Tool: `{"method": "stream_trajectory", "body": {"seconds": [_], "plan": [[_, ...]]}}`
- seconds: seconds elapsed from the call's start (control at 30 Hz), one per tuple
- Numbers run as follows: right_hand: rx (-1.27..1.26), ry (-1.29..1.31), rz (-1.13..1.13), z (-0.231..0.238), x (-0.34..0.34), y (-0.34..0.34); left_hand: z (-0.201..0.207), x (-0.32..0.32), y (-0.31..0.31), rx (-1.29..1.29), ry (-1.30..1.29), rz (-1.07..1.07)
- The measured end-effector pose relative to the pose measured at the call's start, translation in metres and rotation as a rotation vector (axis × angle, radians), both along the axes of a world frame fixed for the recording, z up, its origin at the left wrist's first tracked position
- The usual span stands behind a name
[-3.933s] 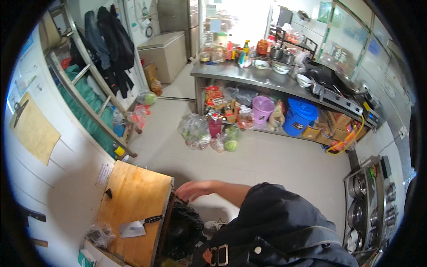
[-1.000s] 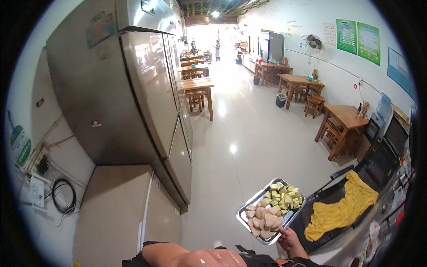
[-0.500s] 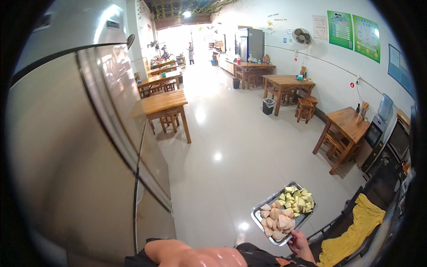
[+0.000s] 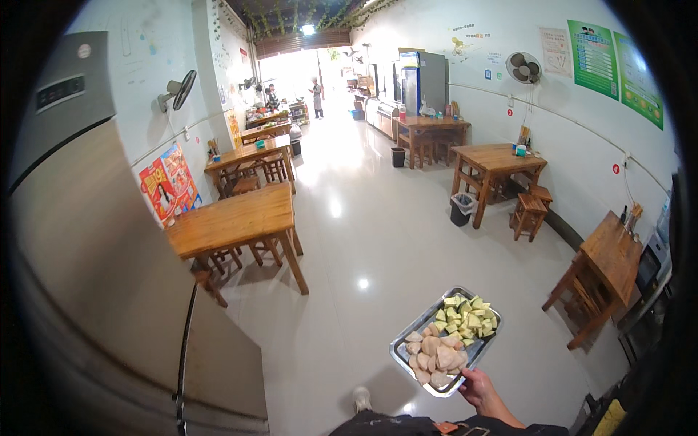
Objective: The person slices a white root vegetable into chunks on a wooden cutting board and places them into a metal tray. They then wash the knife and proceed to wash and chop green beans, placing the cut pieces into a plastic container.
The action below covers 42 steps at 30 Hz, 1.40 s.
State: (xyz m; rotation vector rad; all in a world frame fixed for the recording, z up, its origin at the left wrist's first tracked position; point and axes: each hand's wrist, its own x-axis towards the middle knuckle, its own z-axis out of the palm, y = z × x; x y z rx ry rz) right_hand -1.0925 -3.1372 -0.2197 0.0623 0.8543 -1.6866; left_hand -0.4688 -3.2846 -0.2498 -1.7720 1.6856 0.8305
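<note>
Metal against the fingers (image 4: 471, 376): the tray (image 4: 476, 351) is pinched at its near right edge by the right hand (image 4: 481, 391); the fingertips underneath are hidden, so their spread cannot be told.
Left hand: not shown, so its state cannot be told.
Tray's place: held out above the pale floor (image 4: 342, 349), rested on no surface.
Beige pieces (image 4: 440, 354): heaped in the nearer half.
Green-edged cubes (image 4: 467, 317): heaped in the farther half, just beside the beige pieces.
Load's stage: cutting and sorting are judged done; the tray is not yet set down, and what else is left cannot be told.
White shoe (image 4: 361, 398): seen left of the tray.
Brown table (image 4: 240, 218): placed beyond, near the steel fridge (image 4: 87, 247).
</note>
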Motion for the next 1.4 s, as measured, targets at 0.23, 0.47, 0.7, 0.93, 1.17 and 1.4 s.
{"method": "stream_trajectory", "body": {"seconds": [0.23,0.47,0.7,0.93,1.17,1.4], "plan": [[0.104,0.064,-0.051,-0.007,-0.120,-0.202,-0.085,-0.112,-0.217,-0.010,0.228,0.233],[0.106,0.051,-0.100,-0.038,-0.200,-0.424,-0.048,-0.423,-0.620,-0.495,0.549,-0.476],[0.113,0.138,0.022,-0.063,-0.289,-0.701,-0.001,-0.560,-0.829,-0.484,0.750,-0.449],[0.023,0.063,0.170,-0.087,-0.390,-0.989,-0.212,-0.448,-0.927,-0.394,1.008,0.552],[0.091,0.088,0.090,-0.109,-0.492,-1.211,-0.120,-0.597,-1.192,-0.538,0.573,0.303],[0.117,0.111,0.044,-0.115,-0.569,-1.432,-0.009,-0.863,-1.557,-0.593,1.082,0.094]]}}
